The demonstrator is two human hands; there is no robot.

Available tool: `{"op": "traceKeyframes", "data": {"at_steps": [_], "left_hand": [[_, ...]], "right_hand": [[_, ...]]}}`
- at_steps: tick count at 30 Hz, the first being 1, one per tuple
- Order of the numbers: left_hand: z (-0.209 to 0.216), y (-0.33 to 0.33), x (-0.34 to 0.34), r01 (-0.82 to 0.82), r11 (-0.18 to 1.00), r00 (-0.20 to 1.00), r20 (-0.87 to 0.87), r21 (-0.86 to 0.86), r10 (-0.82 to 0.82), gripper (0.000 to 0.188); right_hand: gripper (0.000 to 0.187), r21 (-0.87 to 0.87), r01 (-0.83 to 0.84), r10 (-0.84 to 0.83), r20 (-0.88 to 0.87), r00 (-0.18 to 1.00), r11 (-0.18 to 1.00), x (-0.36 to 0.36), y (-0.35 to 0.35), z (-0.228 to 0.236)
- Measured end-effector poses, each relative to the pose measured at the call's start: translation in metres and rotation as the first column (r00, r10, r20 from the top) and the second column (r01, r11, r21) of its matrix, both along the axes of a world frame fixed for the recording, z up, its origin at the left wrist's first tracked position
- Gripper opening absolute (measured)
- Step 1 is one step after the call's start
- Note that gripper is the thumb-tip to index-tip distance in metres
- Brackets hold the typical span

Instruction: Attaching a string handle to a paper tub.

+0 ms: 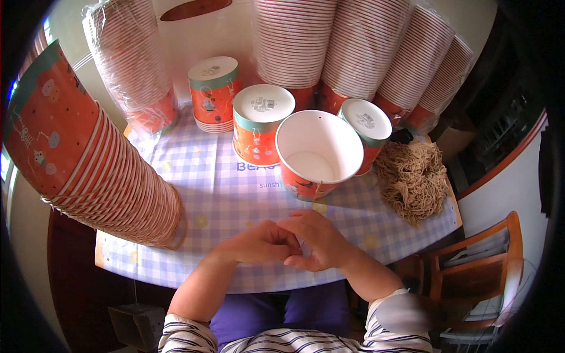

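Close to the table's near edge, my two hands meet in front of an upright paper bucket (321, 147), white inside and orange outside. My left hand (259, 242) has its fingers curled inward; whatever lies in them, if anything, is hidden. Against its fingertips rests my right hand (318, 238), with thumb and fingers apart and nothing visible in its grasp. A short piece of tan string (318, 189) hangs at the bucket's near rim, and a small hole shows in its far wall. The hands do not touch the bucket.
Upside-down buckets (263, 106) stand behind the upright one. A tall leaning stack of nested buckets (112, 170), with strings along it, rises at left. Plastic-wrapped stacks (371, 47) line the back. Tangled tan string (412, 179) lies right on the checked tablecloth (206, 206); a wooden chair (479, 265) stands beyond.
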State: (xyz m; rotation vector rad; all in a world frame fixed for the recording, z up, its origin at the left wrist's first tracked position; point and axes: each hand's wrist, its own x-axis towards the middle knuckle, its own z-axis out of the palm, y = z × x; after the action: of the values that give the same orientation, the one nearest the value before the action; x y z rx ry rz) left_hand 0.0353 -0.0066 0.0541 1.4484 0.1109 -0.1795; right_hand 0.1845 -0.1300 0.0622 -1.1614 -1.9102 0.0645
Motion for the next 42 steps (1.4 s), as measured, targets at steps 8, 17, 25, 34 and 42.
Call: {"op": "traceKeyframes", "data": {"at_steps": [8, 17, 25, 34, 42], "left_hand": [[0.010, 0.004, -0.001, -0.205, 0.960, 0.979, -0.029, -0.190, 0.204, 0.012], [0.010, 0.018, -0.007, -0.506, 0.862, 0.863, 0.024, 0.033, 0.505, 0.013], [0.015, 0.005, -0.002, -0.362, 0.749, 0.932, 0.237, 0.555, 0.275, 0.010], [0.057, 0.002, 0.026, -0.810, 0.157, 0.585, 0.794, 0.565, 0.165, 0.032], [0.051, 0.012, 0.057, -0.707, 0.116, 0.705, 0.708, 0.698, 0.038, 0.022]], "right_hand": [[0.045, -0.182, 0.139, -0.144, -0.014, 0.990, 0.973, 0.004, -0.004, 0.002], [0.013, -0.162, 0.077, -0.107, -0.185, 0.977, 0.984, 0.026, -0.014, 0.026], [0.014, 0.107, 0.629, -0.615, -0.140, 0.776, 0.770, 0.027, -0.006, 0.013], [0.022, -0.171, 0.642, -0.664, -0.178, 0.726, 0.748, 0.016, 0.004, -0.002], [0.013, -0.387, 0.401, -0.557, -0.590, 0.584, 0.830, 0.017, 0.010, -0.005]]}}
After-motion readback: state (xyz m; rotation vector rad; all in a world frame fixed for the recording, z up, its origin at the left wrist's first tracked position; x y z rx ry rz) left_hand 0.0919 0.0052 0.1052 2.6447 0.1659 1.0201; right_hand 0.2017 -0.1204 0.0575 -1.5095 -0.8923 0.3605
